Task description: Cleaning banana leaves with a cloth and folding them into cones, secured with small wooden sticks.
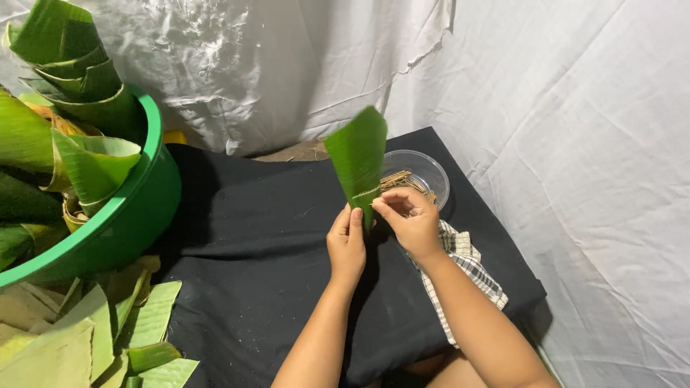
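Pinching folded leaf cone [358, 162], both hands [381, 233]

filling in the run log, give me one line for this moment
left hand: pinches folded green leaf | right hand: at leaf's lower edge | clear bowl of sticks: behind | surface: black cloth

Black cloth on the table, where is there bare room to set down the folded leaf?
The black cloth is bare across its left and middle, between the green basin and the left hand. The right side is crowded: clear bowl of sticks, checked cloth and the right hand pinching the folded banana leaf.
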